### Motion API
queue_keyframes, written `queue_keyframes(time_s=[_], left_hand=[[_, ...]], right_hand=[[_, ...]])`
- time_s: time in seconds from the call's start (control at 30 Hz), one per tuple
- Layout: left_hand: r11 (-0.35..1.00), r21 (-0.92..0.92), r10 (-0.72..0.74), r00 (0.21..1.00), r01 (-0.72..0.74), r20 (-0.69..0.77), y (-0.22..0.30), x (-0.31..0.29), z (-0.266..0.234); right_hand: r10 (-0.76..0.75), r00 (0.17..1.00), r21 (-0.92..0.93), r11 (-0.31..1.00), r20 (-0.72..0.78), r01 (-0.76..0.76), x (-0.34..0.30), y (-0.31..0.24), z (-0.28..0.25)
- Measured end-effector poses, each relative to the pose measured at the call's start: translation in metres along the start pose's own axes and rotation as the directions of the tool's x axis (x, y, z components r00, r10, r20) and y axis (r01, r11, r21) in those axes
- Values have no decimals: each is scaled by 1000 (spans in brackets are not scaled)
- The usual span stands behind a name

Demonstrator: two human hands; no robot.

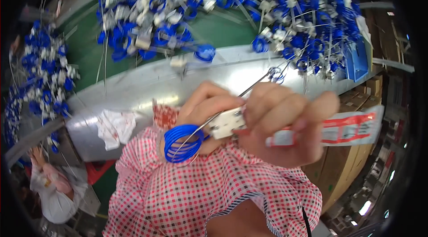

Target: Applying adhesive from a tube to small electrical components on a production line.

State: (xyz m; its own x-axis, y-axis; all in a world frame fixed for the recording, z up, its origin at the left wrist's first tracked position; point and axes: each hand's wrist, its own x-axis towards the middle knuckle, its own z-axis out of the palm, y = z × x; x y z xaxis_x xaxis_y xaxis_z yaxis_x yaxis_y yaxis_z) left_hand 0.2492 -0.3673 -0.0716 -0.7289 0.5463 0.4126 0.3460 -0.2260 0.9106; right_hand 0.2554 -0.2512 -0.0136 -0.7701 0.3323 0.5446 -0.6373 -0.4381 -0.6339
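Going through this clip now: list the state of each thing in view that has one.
White block: held, partly covered
Blue coil: wound in loops
Red-and-white packet: gripped, outer end free
Left hand: curled, at the white block
Right hand: curled around the red-and-white packet
Thin metal rod: slanting, partly hidden
White cloth: crumpled
Upper-right heap of blue coils: jumbled

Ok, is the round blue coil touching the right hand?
Apart: the head view shows a gap, the rectangular white block between coil and right hand.

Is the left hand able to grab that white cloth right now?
Probably not: the left hand seems busy with the white block. Nothing covers the cloth, though, so letting go might be enough.
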Motion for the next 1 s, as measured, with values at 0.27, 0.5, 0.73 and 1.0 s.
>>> queue_keyframes(time_s=[0.27,0.5,0.73,1.0], left_hand=[[968,246,63,996,-45,-65,-8,37,34],[711,480,690,640,-514,-337,-21,254,98],[658,647,504,864,-386,3,-119,410,132],[325,787,118,849,-524,516,-88,399,63]], right_hand=[[-465,866,-7,882,-185,472,32,-51,-37],[-746,447,-228,607,-494,761,20,-134,-124],[-658,415,-368,722,-628,587,2,-134,-124],[-662,471,-400,738,-583,544,3,-124,-131]])
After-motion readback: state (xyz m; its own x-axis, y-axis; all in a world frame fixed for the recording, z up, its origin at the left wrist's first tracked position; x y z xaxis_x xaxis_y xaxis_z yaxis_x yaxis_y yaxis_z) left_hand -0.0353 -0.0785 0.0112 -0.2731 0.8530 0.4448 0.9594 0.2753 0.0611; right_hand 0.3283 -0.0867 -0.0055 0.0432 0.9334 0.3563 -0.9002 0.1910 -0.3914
